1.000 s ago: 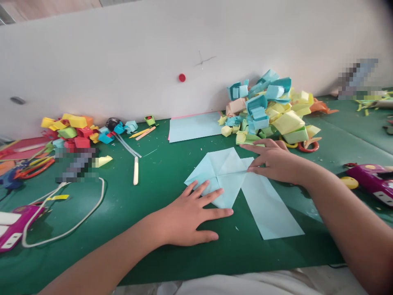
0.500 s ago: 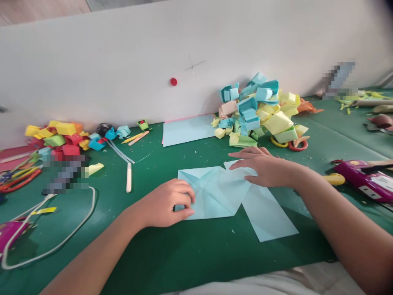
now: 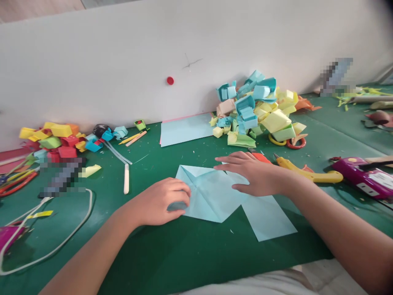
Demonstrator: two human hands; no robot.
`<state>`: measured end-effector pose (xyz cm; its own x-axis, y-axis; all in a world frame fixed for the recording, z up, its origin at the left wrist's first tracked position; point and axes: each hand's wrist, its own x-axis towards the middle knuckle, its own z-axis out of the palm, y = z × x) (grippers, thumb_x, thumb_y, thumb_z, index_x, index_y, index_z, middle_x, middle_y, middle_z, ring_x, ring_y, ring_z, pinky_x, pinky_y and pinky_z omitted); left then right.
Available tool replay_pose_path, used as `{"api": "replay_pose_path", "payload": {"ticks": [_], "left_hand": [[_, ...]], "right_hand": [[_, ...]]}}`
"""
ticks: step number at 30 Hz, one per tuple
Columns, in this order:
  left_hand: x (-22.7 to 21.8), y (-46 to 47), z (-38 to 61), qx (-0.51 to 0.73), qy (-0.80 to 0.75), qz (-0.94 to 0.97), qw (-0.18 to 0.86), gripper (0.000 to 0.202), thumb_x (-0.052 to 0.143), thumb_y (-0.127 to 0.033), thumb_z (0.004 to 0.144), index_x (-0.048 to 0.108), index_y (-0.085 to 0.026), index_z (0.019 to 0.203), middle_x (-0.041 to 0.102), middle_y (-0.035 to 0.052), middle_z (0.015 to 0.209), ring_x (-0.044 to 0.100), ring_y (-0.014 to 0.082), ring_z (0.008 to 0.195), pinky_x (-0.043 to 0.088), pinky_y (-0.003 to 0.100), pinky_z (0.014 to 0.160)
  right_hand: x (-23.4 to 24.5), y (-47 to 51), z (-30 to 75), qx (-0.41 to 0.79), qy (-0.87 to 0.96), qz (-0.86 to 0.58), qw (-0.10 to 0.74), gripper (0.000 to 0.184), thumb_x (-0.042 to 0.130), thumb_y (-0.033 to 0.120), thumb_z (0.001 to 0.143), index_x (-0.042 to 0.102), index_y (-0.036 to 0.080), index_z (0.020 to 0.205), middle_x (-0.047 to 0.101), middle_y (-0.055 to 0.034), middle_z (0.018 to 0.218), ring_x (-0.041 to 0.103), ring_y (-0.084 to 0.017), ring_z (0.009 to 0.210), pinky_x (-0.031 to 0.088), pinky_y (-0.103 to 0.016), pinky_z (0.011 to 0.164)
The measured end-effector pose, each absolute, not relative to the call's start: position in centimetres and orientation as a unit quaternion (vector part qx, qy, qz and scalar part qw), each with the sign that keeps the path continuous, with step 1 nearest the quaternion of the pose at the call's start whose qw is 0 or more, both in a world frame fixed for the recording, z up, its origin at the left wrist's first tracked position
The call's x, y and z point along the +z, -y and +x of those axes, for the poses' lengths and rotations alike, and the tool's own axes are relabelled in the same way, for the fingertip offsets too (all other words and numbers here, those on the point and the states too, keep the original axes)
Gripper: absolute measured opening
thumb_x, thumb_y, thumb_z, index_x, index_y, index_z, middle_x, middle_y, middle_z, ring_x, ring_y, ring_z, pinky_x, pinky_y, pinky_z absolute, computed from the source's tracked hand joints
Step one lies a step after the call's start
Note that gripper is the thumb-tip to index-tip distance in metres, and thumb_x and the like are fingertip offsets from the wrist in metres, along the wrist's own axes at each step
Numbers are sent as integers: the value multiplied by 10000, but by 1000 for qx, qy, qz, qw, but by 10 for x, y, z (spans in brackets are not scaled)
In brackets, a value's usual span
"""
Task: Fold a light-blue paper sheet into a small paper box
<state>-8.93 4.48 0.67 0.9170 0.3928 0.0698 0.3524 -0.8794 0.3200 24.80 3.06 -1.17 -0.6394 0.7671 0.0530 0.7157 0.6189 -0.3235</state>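
Observation:
A creased light-blue sheet of paper lies on the green table, its fold lines meeting near the middle. At its left end, my left hand is closed, fingers curled over the edge with the thumb at the near side. My right hand is open, fingers stretched out over the sheet's right part and hiding some of it. Partly underneath, to the right, lies a second flat light-blue piece of paper.
Behind rises a pile of folded blue and yellow paper pieces, beside a stack of blue paper. A yellow hot glue gun and purple power strip lie right. Leftward are a glue stick, colourful paper pieces and a white cable.
The creased sheet has drawn in slightly leftward, its lower right outline now more pointed. My right hand has shifted left across it, uncovering the glue gun. My left hand has moved slightly left.

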Motion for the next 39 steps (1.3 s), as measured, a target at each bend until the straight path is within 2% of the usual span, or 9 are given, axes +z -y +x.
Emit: {"api": "replay_pose_path", "payload": {"ticks": [4, 8, 12, 18, 22, 30, 39], "left_hand": [[4, -46, -90, 69, -167, 972, 148, 141, 629, -137, 900, 694, -246, 963, 705, 39, 1196, 635, 240, 1183, 495, 373, 1005], [-1, -49, -91, 82, -156, 980, 95, 193, 536, -110, 960, 690, -226, 969, 725, 47, 1189, 641, 240, 1192, 501, 407, 1016], [-7, -53, -94, 106, -158, 981, 34, 250, 472, -108, 991, 698, -215, 980, 740, 55, 1171, 680, 229, 1113, 523, 411, 976], [-6, -45, -88, 112, -232, 966, 38, 166, 526, -205, 950, 692, -214, 940, 731, 62, 1153, 697, 236, 1041, 539, 413, 938], [-4, -40, -83, 103, -267, 957, 50, 134, 563, -274, 929, 661, -203, 988, 710, 86, 1185, 681, 270, 1073, 542, 439, 935], [-4, -42, -83, 88, -269, 957, 59, 255, 624, -315, 910, 620, -197, 1136, 600, 135, 1401, 581, 331, 1265, 472, 537, 1059], [0, -38, -80, 62, -189, 975, 96, 507, 757, -448, 817, 623, -223, 1251, 562, 141, 1452, 534, 364, 1313, 399, 566, 1114]], "right_hand": [[-15, -27, 233, 143, 909, -377, 105, 683, 570, 415, 933, 355, 303, 1572, 373, -35, 1628, 315, -349, 1425, 307, -573, 1131], [-18, -26, 229, 145, 918, -360, 79, 549, 526, 476, 965, 518, 281, 1478, 463, -42, 1572, 380, -356, 1371, 285, -572, 1132], [-16, -26, 229, 143, 915, -369, 78, 457, 510, 469, 977, 622, 272, 1374, 524, -58, 1515, 450, -334, 1303, 324, -541, 1104], [-13, -23, 227, 129, 918, -368, 78, 394, 521, 391, 978, 652, 273, 1331, 576, -86, 1422, 490, -320, 1219, 357, -544, 1066], [-12, -19, 225, 107, 921, -365, 78, 396, 539, 388, 967, 653, 297, 1334, 584, -97, 1382, 503, -330, 1163, 392, -556, 1015], [-11, -15, 224, 73, 916, -387, 72, 413, 505, 407, 983, 627, 305, 1364, 588, -104, 1361, 536, -335, 1123, 416, -554, 962], [-17, -19, 226, 52, 912, -399, 74, 422, 512, 381, 987, 592, 313, 1395, 580, -116, 1345, 544, -327, 1132, 408, -536, 974]]}}
